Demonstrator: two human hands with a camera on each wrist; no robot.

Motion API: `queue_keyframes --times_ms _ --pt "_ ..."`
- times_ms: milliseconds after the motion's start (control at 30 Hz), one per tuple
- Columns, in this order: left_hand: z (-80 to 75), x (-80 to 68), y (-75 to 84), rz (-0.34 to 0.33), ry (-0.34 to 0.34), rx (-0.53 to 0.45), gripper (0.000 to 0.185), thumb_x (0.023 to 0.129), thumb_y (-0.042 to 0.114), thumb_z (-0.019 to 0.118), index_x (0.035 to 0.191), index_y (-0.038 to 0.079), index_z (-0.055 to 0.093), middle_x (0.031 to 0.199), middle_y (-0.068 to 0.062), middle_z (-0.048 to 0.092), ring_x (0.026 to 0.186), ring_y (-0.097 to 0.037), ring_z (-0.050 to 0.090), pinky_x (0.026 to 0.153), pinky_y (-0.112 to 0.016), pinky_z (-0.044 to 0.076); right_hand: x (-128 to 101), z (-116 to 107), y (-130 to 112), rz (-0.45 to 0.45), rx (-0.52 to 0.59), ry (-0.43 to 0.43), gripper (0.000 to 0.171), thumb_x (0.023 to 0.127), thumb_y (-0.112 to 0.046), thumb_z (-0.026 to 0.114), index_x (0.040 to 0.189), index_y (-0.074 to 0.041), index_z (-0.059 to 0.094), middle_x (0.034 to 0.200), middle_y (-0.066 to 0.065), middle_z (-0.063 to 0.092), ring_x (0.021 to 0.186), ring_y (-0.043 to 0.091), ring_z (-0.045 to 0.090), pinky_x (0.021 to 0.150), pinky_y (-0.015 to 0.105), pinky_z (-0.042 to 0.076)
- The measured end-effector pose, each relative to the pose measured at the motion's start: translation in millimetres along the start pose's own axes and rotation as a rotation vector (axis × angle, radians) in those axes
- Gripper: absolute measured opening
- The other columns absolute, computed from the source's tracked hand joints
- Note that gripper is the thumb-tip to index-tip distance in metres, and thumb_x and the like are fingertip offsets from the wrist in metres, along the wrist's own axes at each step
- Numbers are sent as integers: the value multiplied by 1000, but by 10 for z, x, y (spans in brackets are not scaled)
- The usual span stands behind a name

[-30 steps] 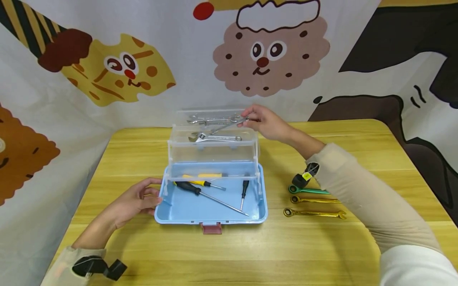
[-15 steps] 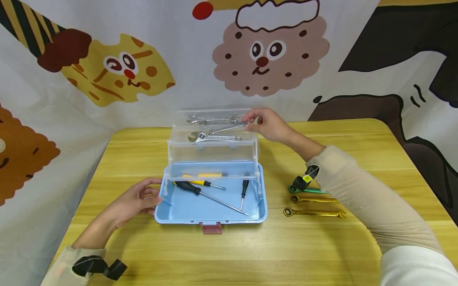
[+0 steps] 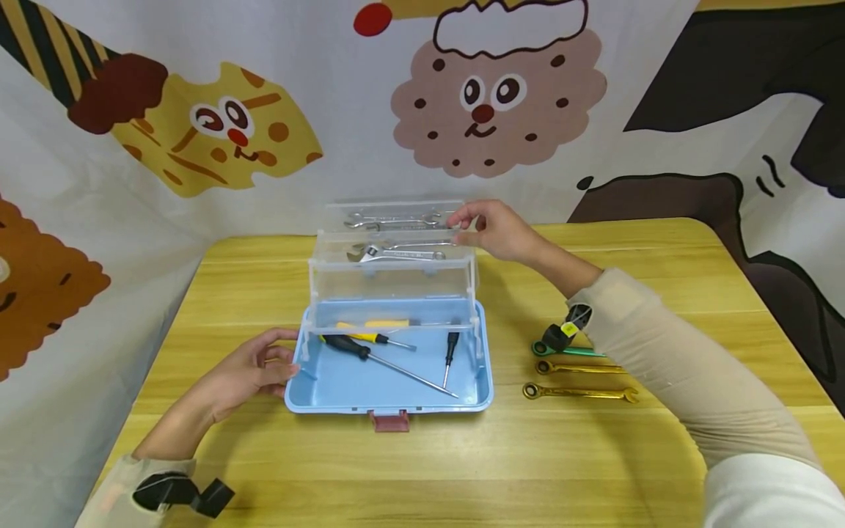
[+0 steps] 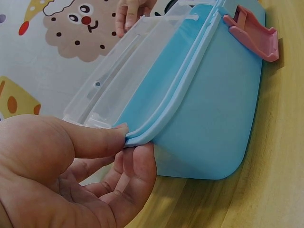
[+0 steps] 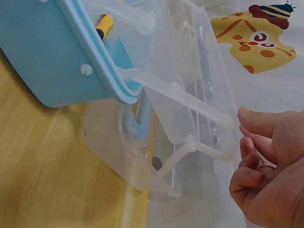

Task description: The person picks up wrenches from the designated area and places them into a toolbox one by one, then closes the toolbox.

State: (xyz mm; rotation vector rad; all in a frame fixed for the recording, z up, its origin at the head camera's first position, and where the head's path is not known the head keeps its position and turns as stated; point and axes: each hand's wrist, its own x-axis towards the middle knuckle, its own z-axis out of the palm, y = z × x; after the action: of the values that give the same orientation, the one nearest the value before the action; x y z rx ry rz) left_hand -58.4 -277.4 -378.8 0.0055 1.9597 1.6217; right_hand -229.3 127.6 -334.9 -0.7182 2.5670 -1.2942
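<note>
One silver wrench (image 3: 422,243) has tipped level — three coloured wrenches (image 3: 581,369) lie apart.

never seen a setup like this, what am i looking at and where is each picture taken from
There is no machine here: a person is working bare-handed. The wide picture is taken from the head, looking down; the closer two are from the left and right wrists. On the wooden table stands an open blue toolbox with screwdrivers inside and silver wrenches in its raised clear trays. A green wrench and two gold wrenches lie to its right. The left hand pinches the toolbox's rim. The right hand is beside the trays, apparently holding nothing.
</note>
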Motion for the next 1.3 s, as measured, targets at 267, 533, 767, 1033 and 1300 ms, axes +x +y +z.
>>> queue_keyframes --times_ms 267,533,767,1033,1300 --pt "9 -1 -3 0 7 1 61 100 2 62 149 -9 29 104 -10 59 84 -21 66 72 -32 60 -104 -125 14 -29 -40 -15 28 98 -10 69 125 -1 67 106 13 62 91 27 56 71 29 47" --pt "4 -8 5 -2 10 3 61 100 2 62 149 -9 28 104 -10 59 84 -21 66 71 -32 60 -374 -290 61 -111 -159 -57 42 96 -12 72 136 -2 60 136 13 60 115 31 56 90 50 51" --pt "1 -14 -3 -3 12 0 60 100 1 62 149 -10 29 103 -10 59 84 -20 66 71 -32 60 -654 -382 125 -163 -287 -120 50 95 -19 74 141 -6 58 141 15 56 132 37 48 106 59 41" --pt "6 -16 -9 6 8 -4 60 100 2 62 148 -10 29 102 -8 59 85 -20 66 72 -33 60 -972 -406 234 -197 -403 -134 51 92 -20 78 139 -9 61 141 14 56 134 37 46 111 59 37" --pt "1 -1 7 -19 18 6 60 100 2 61 150 -9 29 104 -11 58 85 -21 65 73 -33 60 -1286 -431 352 -244 -495 -118 60 88 -20 82 142 -8 58 144 18 55 133 41 47 108 63 37"
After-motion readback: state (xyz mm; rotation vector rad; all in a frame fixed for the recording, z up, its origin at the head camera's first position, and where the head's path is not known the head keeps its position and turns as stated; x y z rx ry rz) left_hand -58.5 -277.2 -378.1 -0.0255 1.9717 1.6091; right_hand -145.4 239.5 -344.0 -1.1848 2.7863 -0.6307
